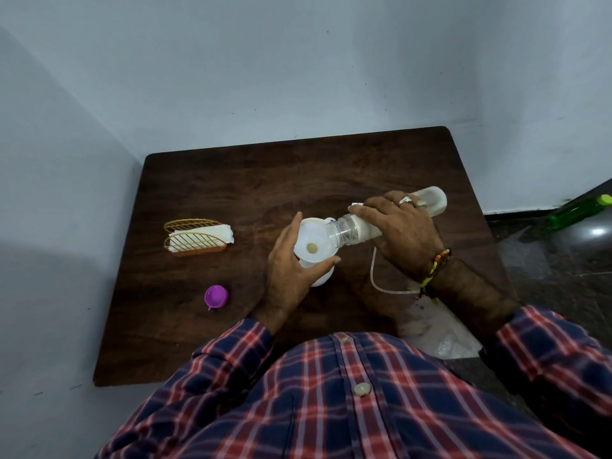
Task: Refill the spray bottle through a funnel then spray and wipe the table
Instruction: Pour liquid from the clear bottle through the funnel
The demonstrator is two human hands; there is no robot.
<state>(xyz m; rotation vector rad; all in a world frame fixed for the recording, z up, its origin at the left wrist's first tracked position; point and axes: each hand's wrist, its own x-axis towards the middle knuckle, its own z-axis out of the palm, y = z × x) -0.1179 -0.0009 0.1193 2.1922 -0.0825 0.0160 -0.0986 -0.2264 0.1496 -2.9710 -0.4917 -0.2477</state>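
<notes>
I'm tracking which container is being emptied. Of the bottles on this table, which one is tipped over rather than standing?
The clear refill bottle in the right hand, tilted with its open mouth over the funnel. The spray bottle, steadied by the left hand, stands upright.

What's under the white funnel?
A white spray bottle stands under the funnel. The left hand covers most of it, so its fill level is hidden.

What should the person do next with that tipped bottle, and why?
Probably tilt the refill bottle a little steeper: the right hand holds its open mouth over the white funnel, which the left hand steadies, yet hardly any liquid shows in the funnel.
</notes>
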